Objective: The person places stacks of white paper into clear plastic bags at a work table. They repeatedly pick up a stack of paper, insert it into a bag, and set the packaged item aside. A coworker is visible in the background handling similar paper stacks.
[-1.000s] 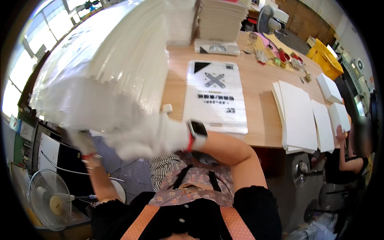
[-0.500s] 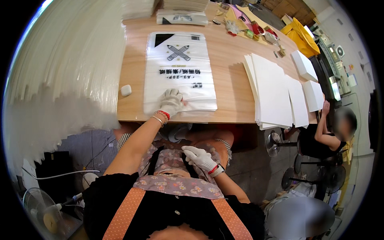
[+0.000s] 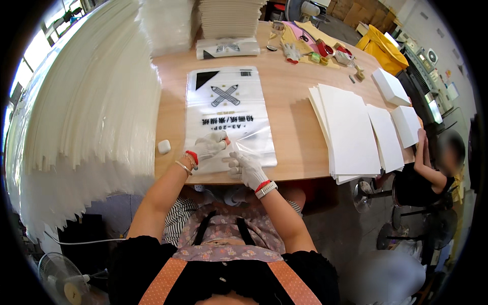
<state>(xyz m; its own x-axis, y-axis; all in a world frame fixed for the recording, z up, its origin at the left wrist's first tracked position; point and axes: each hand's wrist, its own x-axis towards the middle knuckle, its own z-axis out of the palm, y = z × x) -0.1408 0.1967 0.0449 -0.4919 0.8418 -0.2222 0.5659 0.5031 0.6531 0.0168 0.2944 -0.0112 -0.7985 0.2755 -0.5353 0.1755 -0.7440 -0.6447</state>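
Observation:
A stack of clear plastic bags [image 3: 231, 114], printed in black with crossed pencils, lies on the table in front of me. My left hand [image 3: 209, 146], in a white glove with a bare fingertip showing, is closed at the near part of the stack. Its thumb and fingers pinch the top bag, whose film creases away to the right. Beside it, my gloved right hand [image 3: 247, 169] hovers over or touches the near edge of the bags. The right fingers are bent but apart, with nothing seen between them.
Tall piles of milky plastic sleeves [image 3: 101, 101] flank the left side. White paper sheets [image 3: 348, 132] and two white blocks lie to the right. A rolled bag [image 3: 229, 48], scissors [image 3: 304, 38] and tape rolls [image 3: 325, 48] lie farther back. A person sits at the right.
My right hand has risen from my lap to the near edge of the bags. My left hand has gone from lying on the stack to pinching the film. The view has shifted.

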